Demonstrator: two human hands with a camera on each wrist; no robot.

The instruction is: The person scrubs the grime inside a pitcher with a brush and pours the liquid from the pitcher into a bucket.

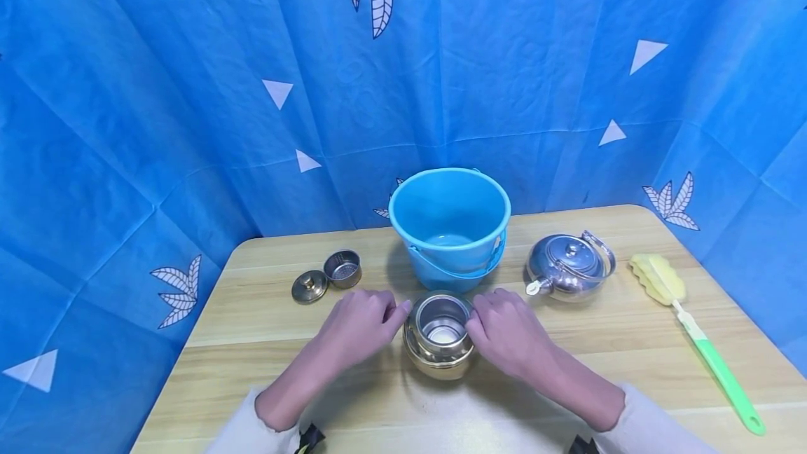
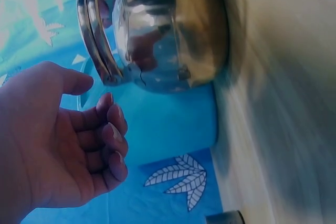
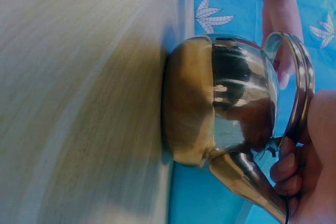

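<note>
A shiny gold-coloured teapot stands upright without a lid on the table, its open mouth showing a bare metal inside. My left hand is to the left of it. In the left wrist view that hand's fingers are loosely bent, holding nothing, a little apart from the double hoop handle. On the other side, my right hand grips the teapot by its handle, close above the spout, with curled fingers seen in the right wrist view. The palm side of the right hand is partly hidden.
Behind the teapot stands a blue bucket. A small lid and a metal strainer cup lie at the left. On the right are a silver teapot with its lid on and a sponge brush with a green handle.
</note>
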